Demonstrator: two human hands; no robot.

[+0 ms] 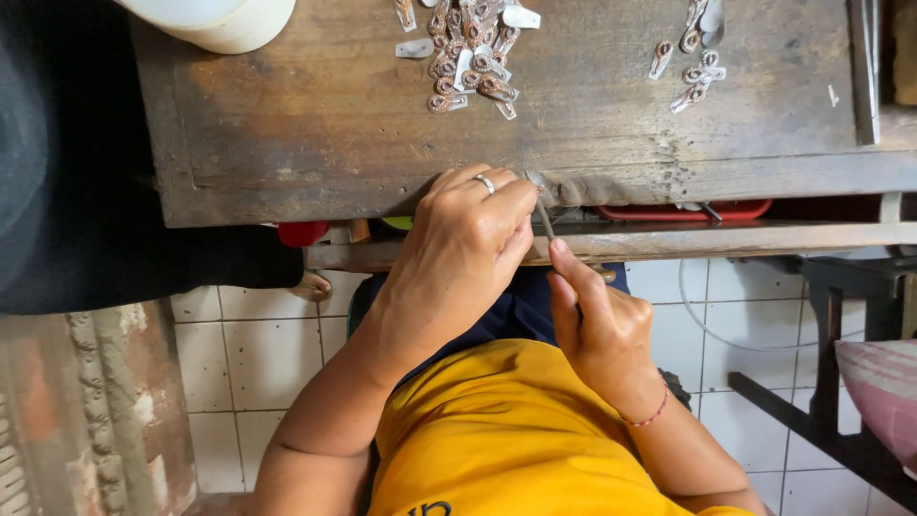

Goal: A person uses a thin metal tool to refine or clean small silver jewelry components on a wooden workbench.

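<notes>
1. Head view: my left hand (465, 250) is closed, its fingertips clamped on something small at the near edge of the wooden workbench (315, 124); what exactly it grips is hidden by my fingers. A ring (485, 182) is on this hand.
2. My right hand (600, 325) holds a thin metal tool (544, 218), the fingers closed around it, thumb stretched along it. Its long axis runs from near-right up to far-left, and its tip meets the fingertips of my left hand at the bench edge.
3. The left hand is nearer to the working point; the right is just beside it, on the near side.
4. Farther on the bench lies a pile of small metal pieces (465, 53), and a smaller group (693, 72) to the right, both well apart from my hands.
5. A white container (224, 24) stands at the far left; its inside is not visible.
</notes>
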